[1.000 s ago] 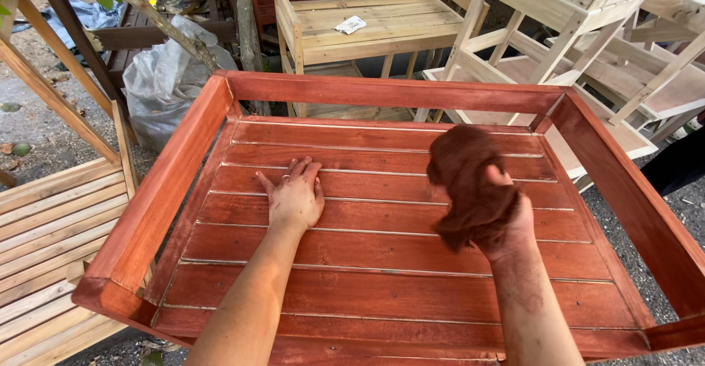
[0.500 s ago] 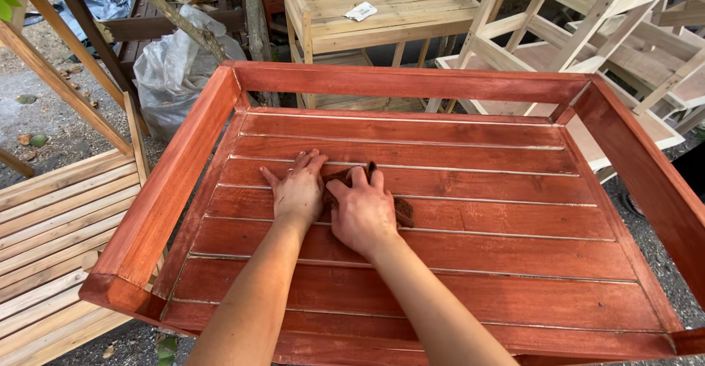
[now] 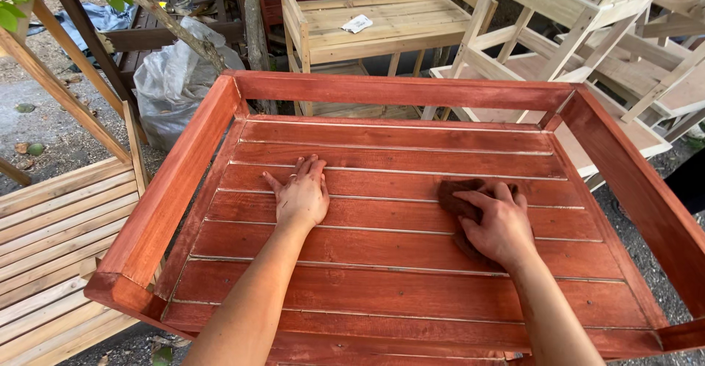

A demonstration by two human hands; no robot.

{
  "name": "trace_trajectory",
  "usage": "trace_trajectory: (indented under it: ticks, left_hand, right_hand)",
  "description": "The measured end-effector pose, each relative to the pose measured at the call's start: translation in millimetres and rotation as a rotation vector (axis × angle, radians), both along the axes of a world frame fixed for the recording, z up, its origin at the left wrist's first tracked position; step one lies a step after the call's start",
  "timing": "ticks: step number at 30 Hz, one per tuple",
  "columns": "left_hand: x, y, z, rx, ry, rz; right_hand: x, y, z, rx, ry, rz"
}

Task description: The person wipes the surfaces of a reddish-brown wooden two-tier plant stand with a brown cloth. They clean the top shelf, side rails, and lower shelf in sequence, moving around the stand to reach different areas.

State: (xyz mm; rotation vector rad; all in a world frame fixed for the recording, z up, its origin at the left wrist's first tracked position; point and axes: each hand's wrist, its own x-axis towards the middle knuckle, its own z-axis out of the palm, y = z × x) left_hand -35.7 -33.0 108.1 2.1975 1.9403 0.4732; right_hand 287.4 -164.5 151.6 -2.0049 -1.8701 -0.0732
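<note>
A red-brown stained wooden slatted bench (image 3: pixel 176 182) with raised rails fills the view. My left hand (image 3: pixel 301 193) lies flat, fingers spread, on the slats left of centre and holds nothing. My right hand (image 3: pixel 496 223) presses a dark red-brown stained rag (image 3: pixel 454 193) against the slats right of centre. The rag shows at my fingertips and under my palm. Both hands and forearms are smeared with stain.
Unstained pale wooden benches and frames (image 3: pixel 382 21) stand behind and to the right. A slatted pale panel (image 3: pixel 51 241) lies at the left. A grey plastic bag (image 3: pixel 172 72) sits beside a tree trunk (image 3: pixel 253 28) on gravel ground.
My right hand held the rag lifted in the air, brought it down beside my left hand, then slid it right along the slats. My left hand stayed in place.
</note>
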Motion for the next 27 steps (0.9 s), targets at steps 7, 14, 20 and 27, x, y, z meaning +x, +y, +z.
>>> trace_trajectory:
  ticks: [7,14,20,27]
  left_hand:
    - [-1.9,-2.7,-2.0,0.02,-0.046,0.003]
    - [-6.4,-2.3,1.8,0.029,-0.049,0.011]
    - [-6.7,-6.5,4.9,0.003,-0.017,0.014]
    - [-6.0,-8.8,9.5,-0.022,-0.014,0.007]
  right_hand:
    - [-108.8,40.7,-0.1,-0.017,-0.101,0.245]
    - [-196.1,63.9,25.1,-0.174,-0.025,0.23]
    - [-172.7,49.5,22.8,-0.155,0.035,0.267]
    - [-66.4,38.7,9.1,-0.099,-0.031,0.261]
